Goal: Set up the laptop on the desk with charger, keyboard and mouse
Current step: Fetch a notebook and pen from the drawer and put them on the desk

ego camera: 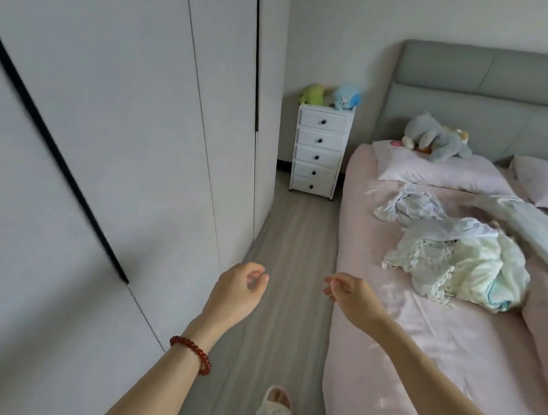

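Laptop, charger, keyboard, mouse: none shows in the head view, so their place relative to the hands cannot be told.
Left hand (238,289): raised over the floor, fingers loosely curled, holding nothing; a red bead bracelet (192,352) circles its wrist.
Right hand (351,296): level with the left, apart from it, fingers loosely curled and holding nothing.
Wardrobe (104,117): left of the left hand.
Bed (404,344): under and right of the right hand, crumpled clothes (459,261) beyond it.
White drawer unit (319,150): far ahead, between the hands.
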`<state>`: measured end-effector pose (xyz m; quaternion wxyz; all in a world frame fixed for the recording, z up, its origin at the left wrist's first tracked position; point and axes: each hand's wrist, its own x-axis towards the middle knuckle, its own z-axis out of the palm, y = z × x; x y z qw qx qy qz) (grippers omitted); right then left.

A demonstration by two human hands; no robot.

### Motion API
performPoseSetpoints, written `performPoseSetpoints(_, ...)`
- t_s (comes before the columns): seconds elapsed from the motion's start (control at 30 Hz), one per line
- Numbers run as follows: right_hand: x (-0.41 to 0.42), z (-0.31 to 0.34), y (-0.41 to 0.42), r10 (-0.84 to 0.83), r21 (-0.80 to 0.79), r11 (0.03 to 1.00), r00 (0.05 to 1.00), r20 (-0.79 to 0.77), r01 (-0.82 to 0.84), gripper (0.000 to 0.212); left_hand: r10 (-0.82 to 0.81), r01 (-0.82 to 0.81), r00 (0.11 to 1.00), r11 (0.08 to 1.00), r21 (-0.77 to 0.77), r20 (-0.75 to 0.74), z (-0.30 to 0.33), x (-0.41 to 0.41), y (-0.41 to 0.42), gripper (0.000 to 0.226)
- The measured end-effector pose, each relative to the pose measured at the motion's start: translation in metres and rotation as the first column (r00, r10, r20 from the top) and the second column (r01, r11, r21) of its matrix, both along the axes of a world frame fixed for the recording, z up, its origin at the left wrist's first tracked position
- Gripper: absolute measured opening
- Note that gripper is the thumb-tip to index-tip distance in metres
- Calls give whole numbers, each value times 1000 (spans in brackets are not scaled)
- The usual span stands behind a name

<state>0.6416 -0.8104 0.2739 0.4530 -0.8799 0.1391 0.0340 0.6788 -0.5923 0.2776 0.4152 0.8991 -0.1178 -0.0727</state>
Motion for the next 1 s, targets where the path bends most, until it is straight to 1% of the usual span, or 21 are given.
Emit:
performPoseSetpoints(0.03,26,-3,-10,-11,3,1000,1000,-3,11,30,-12,12,1000,1000,6,-7,-3,29,-13,26)
performPoseSetpoints(0.1,101,-9,-38,-40,24,999,999,-12,40,30,-33,33,999,999,35,-12,-2,113,-45,27)
performPoseSetpoints(0.13,122,-9,-46,-41,36,998,999,-22,42,30,-32,32,999,999,39,-13,4,138,-54,27)
performPoseSetpoints(0.27,249,7,-94,-60,41,997,998,-14,61,31,-38,38,999,999,5,17,29,270,-107,27)
performPoseSetpoints(0.3,274,10,-101,-56,44,997,998,-14,57,32,-35,35,999,999,0,23,30,291,-115,27)
performPoseSetpoints(0.37,330,15,-117,-52,59,997,999,-16,53,32,-25,25,999,1000,-6,23,27,337,-130,27)
performPoseSetpoints(0.43,388,10,-135,-44,68,997,999,-32,46,32,-12,12,1000,1000,7,-7,12,387,-143,28)
performPoseSetpoints(0.53,465,-3,-159,-79,69,994,997,-24,80,32,8,-7,999,1000,25,-35,-6,466,-162,29)
performPoseSetpoints(0.67,589,-24,-195,-120,49,992,993,-1,120,30,21,-21,1000,1000,9,-9,-23,602,-203,26)
performPoseSetpoints(0.87,763,-24,-261,-148,-13,989,985,-83,148,31,1,0,998,1000,12,-55,-28,798,-278,24)
performPoseSetpoints(0.97,825,-20,-305,-189,-57,981,978,-93,184,31,-47,48,995,999,12,-85,-22,878,-327,22)
performPoseSetpoints(1.0,835,-19,-314,-193,-71,980,977,-94,186,31,-61,62,994,998,14,-86,-21,892,-337,21)
